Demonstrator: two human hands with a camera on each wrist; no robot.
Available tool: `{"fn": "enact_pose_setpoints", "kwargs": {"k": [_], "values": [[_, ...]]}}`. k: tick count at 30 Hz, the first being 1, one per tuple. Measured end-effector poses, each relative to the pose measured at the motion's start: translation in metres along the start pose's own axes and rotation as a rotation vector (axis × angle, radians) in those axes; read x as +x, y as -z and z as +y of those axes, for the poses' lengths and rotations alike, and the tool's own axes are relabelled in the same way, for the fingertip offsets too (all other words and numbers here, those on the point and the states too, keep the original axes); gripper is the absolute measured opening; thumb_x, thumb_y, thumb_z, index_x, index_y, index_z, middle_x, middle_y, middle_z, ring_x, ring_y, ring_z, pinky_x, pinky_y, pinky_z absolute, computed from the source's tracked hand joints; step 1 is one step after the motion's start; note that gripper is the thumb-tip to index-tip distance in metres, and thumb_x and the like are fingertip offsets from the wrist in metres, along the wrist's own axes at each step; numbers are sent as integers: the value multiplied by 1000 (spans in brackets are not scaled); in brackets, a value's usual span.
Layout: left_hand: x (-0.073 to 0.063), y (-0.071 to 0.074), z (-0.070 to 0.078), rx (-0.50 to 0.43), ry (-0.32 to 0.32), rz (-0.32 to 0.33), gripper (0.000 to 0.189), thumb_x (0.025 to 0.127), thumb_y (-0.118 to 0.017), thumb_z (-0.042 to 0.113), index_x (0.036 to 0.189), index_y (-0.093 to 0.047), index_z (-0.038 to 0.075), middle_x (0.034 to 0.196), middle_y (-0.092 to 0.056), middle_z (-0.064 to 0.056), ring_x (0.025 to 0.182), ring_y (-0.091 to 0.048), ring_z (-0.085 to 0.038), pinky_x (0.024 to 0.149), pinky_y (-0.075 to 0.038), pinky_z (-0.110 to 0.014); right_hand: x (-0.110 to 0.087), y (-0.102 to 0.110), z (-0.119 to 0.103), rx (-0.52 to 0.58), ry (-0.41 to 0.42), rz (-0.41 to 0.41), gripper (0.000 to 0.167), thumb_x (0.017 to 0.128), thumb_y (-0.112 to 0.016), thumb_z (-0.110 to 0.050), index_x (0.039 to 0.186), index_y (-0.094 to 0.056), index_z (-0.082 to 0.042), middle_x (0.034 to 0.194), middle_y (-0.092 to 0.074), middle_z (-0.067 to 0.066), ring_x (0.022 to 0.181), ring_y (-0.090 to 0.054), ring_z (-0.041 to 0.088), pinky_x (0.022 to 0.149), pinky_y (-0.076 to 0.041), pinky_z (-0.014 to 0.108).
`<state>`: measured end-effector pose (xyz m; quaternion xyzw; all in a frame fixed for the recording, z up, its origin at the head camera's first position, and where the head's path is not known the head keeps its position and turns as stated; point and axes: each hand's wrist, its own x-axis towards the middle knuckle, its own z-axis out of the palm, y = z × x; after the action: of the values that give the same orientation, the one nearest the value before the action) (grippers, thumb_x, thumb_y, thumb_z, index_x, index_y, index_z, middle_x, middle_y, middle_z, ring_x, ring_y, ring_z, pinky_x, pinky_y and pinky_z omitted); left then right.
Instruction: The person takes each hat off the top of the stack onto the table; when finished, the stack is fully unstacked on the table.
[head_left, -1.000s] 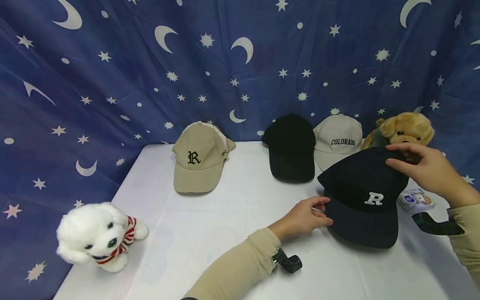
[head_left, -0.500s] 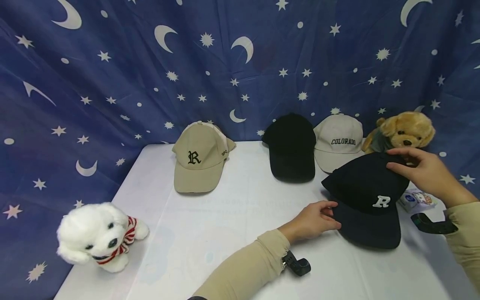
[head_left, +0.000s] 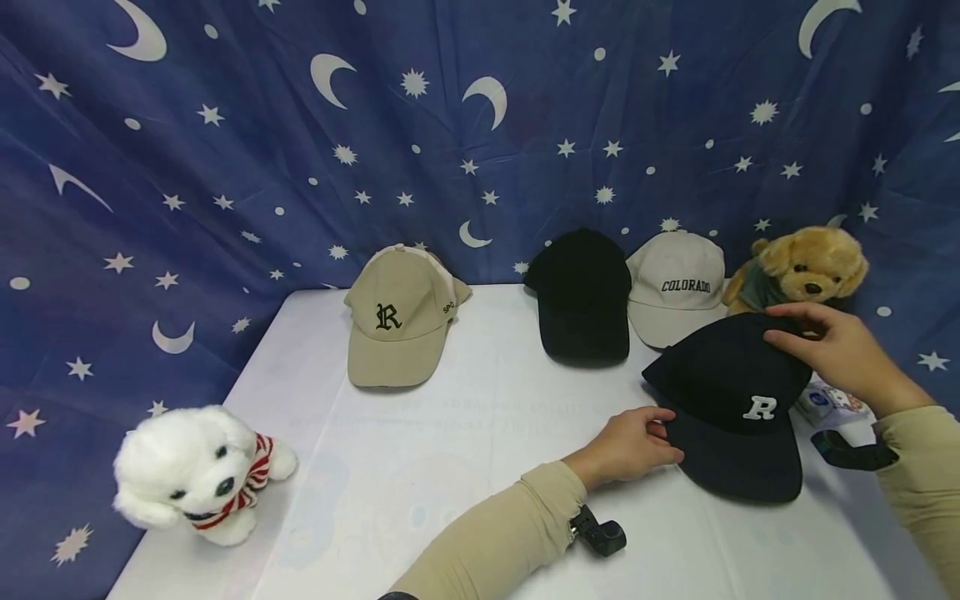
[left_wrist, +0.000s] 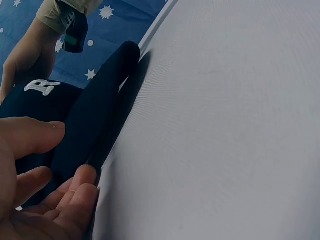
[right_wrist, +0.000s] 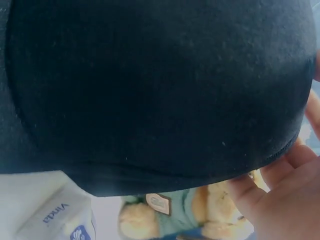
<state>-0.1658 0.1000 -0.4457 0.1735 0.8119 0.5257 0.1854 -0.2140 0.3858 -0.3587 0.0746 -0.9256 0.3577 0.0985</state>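
A navy baseball cap with a white letter R tilts over the right part of the white table, its brim toward me. My left hand pinches the brim's left edge. In the left wrist view the thumb of that left hand lies on one side of the brim, the other fingers along its far edge. From behind, my right hand grips the top of the crown, thumb in front. The crown fills most of the right wrist view, with the right hand at its edge.
A black cap, a cream Colorado cap and a brown plush dog line the back right. Behind the navy cap shows a Vinda tissue pack. Left stand a beige cap and a white plush dog. A starry curtain hangs behind.
The navy cap has shifted slightly right and its crown has come down toward the table. My left hand has moved right with the brim; my right hand has lowered a little.
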Motion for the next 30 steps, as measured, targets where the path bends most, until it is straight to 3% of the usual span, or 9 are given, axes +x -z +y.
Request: {"fn": "enact_pose_setpoints", "kwargs": {"k": [4, 8, 17, 23, 26, 30], "values": [[-1, -1, 3, 26, 11, -5, 51, 82, -81, 11, 131, -65, 14, 85, -68, 11, 74, -60, 7, 74, -45, -12, 3, -2, -1, -4, -16, -11, 47, 95, -71, -30, 131, -61, 0, 110, -48, -31, 86, -50, -13, 64, -44, 10], [0, -4, 7, 40, 13, -2, 53, 83, -81, 15, 133, -63, 16, 84, -69, 10, 77, -59, 7, 74, -45, -12, 8, -3, -2, -21, -28, -27, 50, 96, -68, -34, 133, -60, -2, 120, -48, -15, 87, -48, -14, 65, -43, 9], [8, -7, 13, -2, 47, 25, 53, 82, -82, 18, 132, -64, 17, 104, -66, 8, 95, -57, 3, 82, -46, -15, 20, -7, 1, -22, -57, -52, 54, 98, -67, -34, 135, -56, 2, 133, -51, 21, 88, -43, -17, 66, -40, 8], [14, -7, 15, -25, 66, 33, 52, 81, -82, 16, 131, -65, 17, 109, -66, 7, 99, -58, 2, 84, -46, -15, 26, -10, 6, -44, -57, -44, 53, 97, -67, -34, 134, -57, 2, 132, -53, 25, 88, -41, -14, 67, -37, 8], [16, -9, 15, -50, 71, 44, 52, 81, -82, 16, 130, -65, 16, 110, -66, 7, 101, -58, 1, 85, -46, -16, 30, -11, 7, -52, -60, -30, 52, 97, -66, -35, 133, -58, 2, 131, -54, 26, 93, -46, -4, 68, -38, 11], [19, -12, 14, -94, 72, 74, 49, 81, -82, 14, 128, -66, 16, 115, -66, 7, 103, -59, 0, 85, -46, -15, 36, -12, 9, -63, -60, -27, 52, 98, -65, -35, 133, -58, 3, 132, -53, 30, 108, -52, 29, 78, -41, 27]]}}
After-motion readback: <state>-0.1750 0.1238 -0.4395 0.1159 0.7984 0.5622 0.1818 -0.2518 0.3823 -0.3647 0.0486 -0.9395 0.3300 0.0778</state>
